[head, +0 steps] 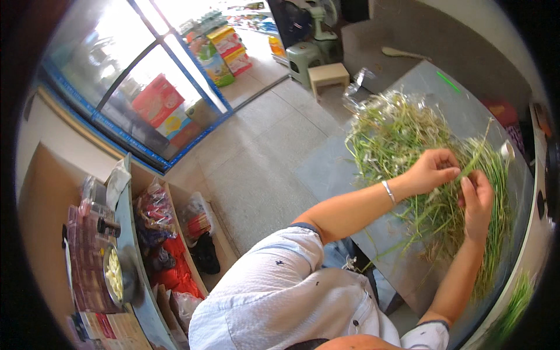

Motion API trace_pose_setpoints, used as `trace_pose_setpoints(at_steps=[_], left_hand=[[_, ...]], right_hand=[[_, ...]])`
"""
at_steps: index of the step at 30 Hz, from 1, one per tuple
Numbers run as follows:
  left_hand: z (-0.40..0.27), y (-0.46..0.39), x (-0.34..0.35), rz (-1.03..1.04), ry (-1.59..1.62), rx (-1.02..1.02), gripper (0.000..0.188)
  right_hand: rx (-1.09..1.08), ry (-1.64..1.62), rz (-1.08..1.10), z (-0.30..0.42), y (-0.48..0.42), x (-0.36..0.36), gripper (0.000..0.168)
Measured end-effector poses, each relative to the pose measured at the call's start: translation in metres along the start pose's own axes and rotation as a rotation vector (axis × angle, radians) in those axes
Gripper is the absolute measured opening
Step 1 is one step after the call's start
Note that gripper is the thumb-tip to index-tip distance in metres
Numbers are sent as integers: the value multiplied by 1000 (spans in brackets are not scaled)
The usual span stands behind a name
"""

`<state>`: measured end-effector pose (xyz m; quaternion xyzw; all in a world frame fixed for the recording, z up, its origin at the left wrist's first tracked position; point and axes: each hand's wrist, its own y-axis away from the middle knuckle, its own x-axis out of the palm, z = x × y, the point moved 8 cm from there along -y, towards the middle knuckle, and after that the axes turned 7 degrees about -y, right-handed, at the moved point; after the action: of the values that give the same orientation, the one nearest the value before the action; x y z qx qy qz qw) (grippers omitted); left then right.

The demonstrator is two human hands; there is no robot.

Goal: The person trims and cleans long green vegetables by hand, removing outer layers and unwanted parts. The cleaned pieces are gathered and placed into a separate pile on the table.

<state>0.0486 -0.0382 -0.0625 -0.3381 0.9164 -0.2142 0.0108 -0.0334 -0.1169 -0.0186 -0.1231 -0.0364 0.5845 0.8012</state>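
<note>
My left hand (433, 172), with a silver bangle (388, 192) on its wrist, is pinched close to my right hand (477, 197). Between their fingertips is a light green stalk (473, 164), its upper end pointing up and away. Beneath both hands, a tangled heap of grass-like greens (393, 135) spreads over the grey table (380, 238), with dry, pale strands mixed in. Along the right side, straighter green stalks (498, 214) lie in one direction, partly covered by my right hand and forearm.
A white cylindrical object (507, 150) and a thin bright green strip (448, 82) lie on the table. Left, a metal bowl (127, 275) of pale pieces stands on a cluttered shelf unit (140, 258). A wooden stool (328, 72) and a fan (323, 19) stand beyond, near a glass door (148, 87).
</note>
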Motion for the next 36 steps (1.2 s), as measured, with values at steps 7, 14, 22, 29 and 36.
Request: trace_pose_setpoints(at_steps=[7,14,22,29,36], left_hand=[[7,4,-13,-174,-136,-152,17],[2,0,-1,-31,-330,13,18],[17,0,-9,-78,125,-203,12],[14,-1,-3,37,47,-182,19],[8,0,2,42,-97,-165,18]], right_hand=[[-13,102,94,-27,-13,4,13],[4,51,39,-21,-10,-12,11],[112,239,238,-28,-1,9,11],[114,137,227,-25,-4,2,15],[137,75,150,-41,-8,-6,17]])
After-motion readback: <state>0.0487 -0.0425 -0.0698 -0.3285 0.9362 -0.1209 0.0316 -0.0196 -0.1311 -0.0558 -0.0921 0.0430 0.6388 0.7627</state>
